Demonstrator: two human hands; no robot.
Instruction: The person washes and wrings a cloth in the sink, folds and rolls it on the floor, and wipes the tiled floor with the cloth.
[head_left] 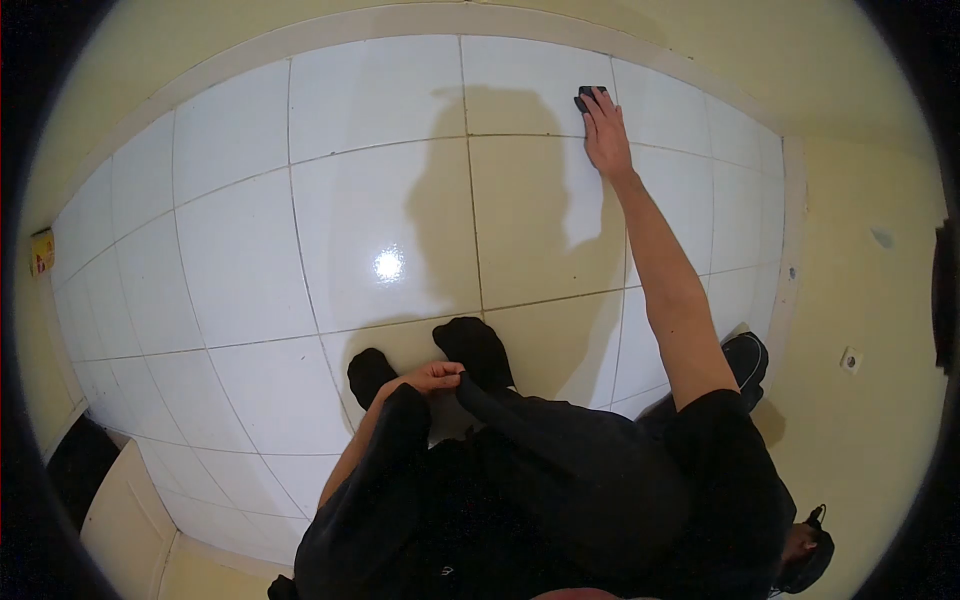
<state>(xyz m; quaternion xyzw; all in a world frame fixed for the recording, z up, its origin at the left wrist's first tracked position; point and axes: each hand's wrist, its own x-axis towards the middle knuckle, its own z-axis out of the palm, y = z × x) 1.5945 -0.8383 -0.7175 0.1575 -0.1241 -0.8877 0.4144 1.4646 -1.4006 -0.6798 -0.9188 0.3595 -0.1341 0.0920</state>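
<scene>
My right hand (606, 138) reaches far forward at the end of a stretched arm, its fingers laid over a small black pad-like item (592, 91) on the white tiled floor (235, 265). Part of that item shows past the fingertips and at the thumb side. My left hand (435, 378) is close to my body between my bent knees, thumb and fingers pinched together beside the dark trouser cloth (560, 425). What the pinch holds, if anything, I cannot tell. My feet in black socks (472, 350) stand just beyond the left hand.
A pale skirting (380, 22) runs along the far wall. At right, a black item with light piping (745, 362) lies by the wall, near a socket (850, 360). A yellow-red packet (42, 252) is at far left, above a white door panel (125, 510).
</scene>
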